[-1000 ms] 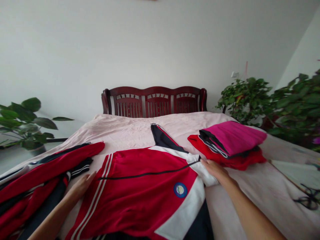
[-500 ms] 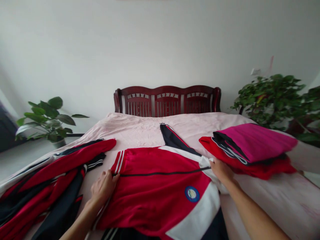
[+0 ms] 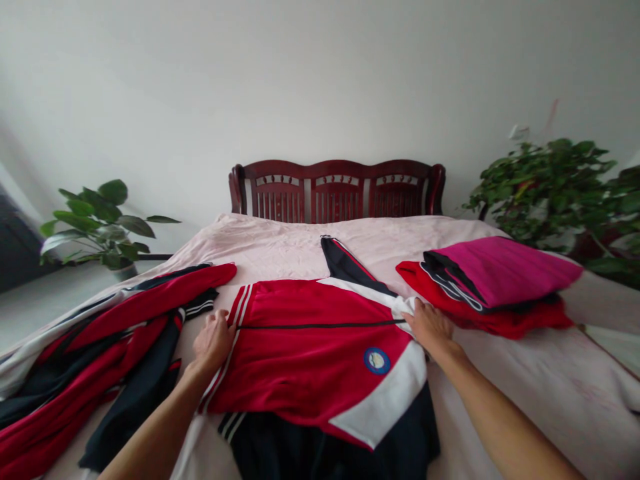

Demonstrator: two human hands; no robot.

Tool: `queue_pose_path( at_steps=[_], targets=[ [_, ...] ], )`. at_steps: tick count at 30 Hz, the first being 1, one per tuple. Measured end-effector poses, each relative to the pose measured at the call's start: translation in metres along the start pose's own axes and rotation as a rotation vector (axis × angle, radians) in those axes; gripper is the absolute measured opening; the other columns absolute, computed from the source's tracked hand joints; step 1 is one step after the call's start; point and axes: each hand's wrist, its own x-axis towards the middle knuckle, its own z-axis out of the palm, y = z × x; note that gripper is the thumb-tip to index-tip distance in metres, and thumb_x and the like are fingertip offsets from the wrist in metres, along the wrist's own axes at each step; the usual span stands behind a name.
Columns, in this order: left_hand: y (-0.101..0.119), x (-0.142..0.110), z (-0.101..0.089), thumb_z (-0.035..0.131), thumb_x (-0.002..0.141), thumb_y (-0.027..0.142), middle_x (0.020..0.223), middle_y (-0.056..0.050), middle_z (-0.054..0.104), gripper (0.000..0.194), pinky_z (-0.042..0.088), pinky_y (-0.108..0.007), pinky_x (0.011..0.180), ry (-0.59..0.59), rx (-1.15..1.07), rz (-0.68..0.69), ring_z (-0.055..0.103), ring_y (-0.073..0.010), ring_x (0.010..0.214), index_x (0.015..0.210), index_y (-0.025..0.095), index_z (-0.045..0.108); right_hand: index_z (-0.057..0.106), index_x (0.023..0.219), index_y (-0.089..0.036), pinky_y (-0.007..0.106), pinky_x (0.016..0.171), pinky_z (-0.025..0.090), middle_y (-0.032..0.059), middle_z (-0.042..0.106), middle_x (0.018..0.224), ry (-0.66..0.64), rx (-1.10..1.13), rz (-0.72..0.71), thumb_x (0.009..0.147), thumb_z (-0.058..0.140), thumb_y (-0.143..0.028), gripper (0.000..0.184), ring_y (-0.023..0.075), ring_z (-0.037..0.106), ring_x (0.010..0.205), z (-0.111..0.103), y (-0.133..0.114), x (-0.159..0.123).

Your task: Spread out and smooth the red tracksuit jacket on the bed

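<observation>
A red, white and navy track jacket (image 3: 320, 347) lies spread on the pink bed sheet (image 3: 280, 250), zip facing up, a round blue badge on its chest. My left hand (image 3: 214, 339) grips its striped hem edge on the left, fingers curled into the cloth. At the right end of the zip, my right hand (image 3: 429, 325) pinches the white collar. One navy sleeve (image 3: 345, 263) sticks out toward the headboard.
A heap of red and navy clothes (image 3: 100, 353) lies at the left. A folded stack, magenta on top of red (image 3: 493, 283), sits at the right. Behind are a dark wooden headboard (image 3: 337, 190), and potted plants at the left (image 3: 103, 227) and right (image 3: 555, 187).
My left hand has come in from the jacket's outer edge and closed on the hem, and the jacket's left side is now folded narrower. The view has shifted left and down.
</observation>
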Motion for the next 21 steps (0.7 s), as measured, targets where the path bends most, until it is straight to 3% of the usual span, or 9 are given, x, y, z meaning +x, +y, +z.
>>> queue_pose_path(
  at_steps=[2,4,6,8,11,13,15,17,21],
  targets=[
    [0.0,-0.012,-0.006,0.042,0.091,0.033,0.134,-0.018,0.056,0.044,0.047,-0.043,0.092,0.029,0.015,0.065,0.059,-0.0333,0.116,0.131,0.019,0.053,0.055,0.128,-0.013,0.042,0.094,0.043,0.02,0.063,0.124,0.136,0.096,-0.127,0.095,0.05,-0.031,0.038,0.0322,0.057,0.115,-0.021,-0.017,-0.023],
    [0.0,-0.027,-0.011,0.041,0.093,0.033,0.132,-0.011,0.058,0.038,0.045,-0.038,0.097,0.023,-0.018,0.162,0.058,-0.0279,0.118,0.125,0.024,0.058,0.059,0.126,-0.017,0.038,0.097,0.042,0.0145,0.066,0.121,0.149,0.33,-0.328,0.095,0.049,-0.029,0.034,0.0268,0.058,0.114,-0.045,-0.043,-0.065],
    [-0.001,-0.044,-0.012,0.039,0.095,0.038,0.124,-0.006,0.064,0.034,0.045,-0.034,0.098,-0.028,-0.111,0.271,0.061,-0.0232,0.114,0.116,0.027,0.063,0.067,0.112,-0.023,0.031,0.092,0.045,0.007,0.071,0.11,-0.026,0.59,-0.584,0.098,0.043,-0.033,0.029,0.0204,0.063,0.103,-0.067,-0.076,-0.121],
    [-0.003,-0.059,-0.012,0.038,0.096,0.043,0.118,-0.004,0.068,0.034,0.046,-0.033,0.099,-0.104,-0.219,0.355,0.062,-0.0219,0.111,0.111,0.028,0.065,0.07,0.107,-0.026,0.032,0.09,0.046,0.0041,0.072,0.103,-0.229,0.665,-0.841,0.097,0.047,-0.045,0.031,0.0203,0.063,0.098,-0.079,-0.11,-0.178],
    [-0.007,-0.074,-0.014,0.034,0.098,0.045,0.116,-0.005,0.07,0.041,0.044,-0.034,0.103,-0.205,-0.312,0.455,0.063,-0.0217,0.112,0.113,0.027,0.067,0.063,0.123,-0.019,0.043,0.091,0.047,0.0116,0.07,0.109,-0.299,0.532,-0.991,0.073,0.07,-0.062,0.066,0.0304,0.06,0.103,-0.073,-0.154,-0.239],
    [-0.014,-0.081,-0.016,0.033,0.099,0.045,0.125,-0.006,0.068,0.044,0.042,-0.034,0.108,-0.239,-0.334,0.542,0.061,-0.0213,0.118,0.123,0.026,0.065,0.059,0.126,-0.01,0.047,0.09,0.048,0.0204,0.066,0.114,-0.295,0.396,-1.01,0.07,0.074,-0.045,0.068,0.0342,0.06,0.104,-0.061,-0.171,-0.255],
    [-0.023,-0.085,-0.016,0.039,0.098,0.047,0.138,-0.006,0.061,0.047,0.04,-0.035,0.112,-0.269,-0.318,0.61,0.056,-0.0219,0.128,0.135,0.027,0.057,0.065,0.116,-0.009,0.046,0.089,0.049,0.0209,0.067,0.112,-0.329,0.354,-1.03,0.072,0.066,-0.025,0.047,0.0325,0.061,0.101,-0.053,-0.175,-0.255],
    [-0.034,-0.088,-0.015,0.048,0.094,0.048,0.15,-0.007,0.051,0.053,0.037,-0.039,0.115,-0.289,-0.266,0.651,0.049,-0.0247,0.136,0.143,0.029,0.05,0.072,0.101,-0.016,0.038,0.088,0.049,0.0116,0.07,0.102,-0.454,0.472,-1.093,0.071,0.058,-0.016,0.033,0.026,0.064,0.095,-0.054,-0.168,-0.246],
    [-0.049,-0.089,-0.011,0.063,0.083,0.031,0.154,-0.009,0.046,0.054,0.034,-0.045,0.118,-0.275,-0.154,0.669,0.044,-0.0298,0.14,0.137,0.027,0.058,0.076,0.095,-0.021,0.021,0.079,0.048,-0.0017,0.072,0.088,-0.824,0.956,-1.24,0.068,0.052,-0.014,0.037,0.0142,0.065,0.082,-0.063,-0.141,-0.228]
  ],
)
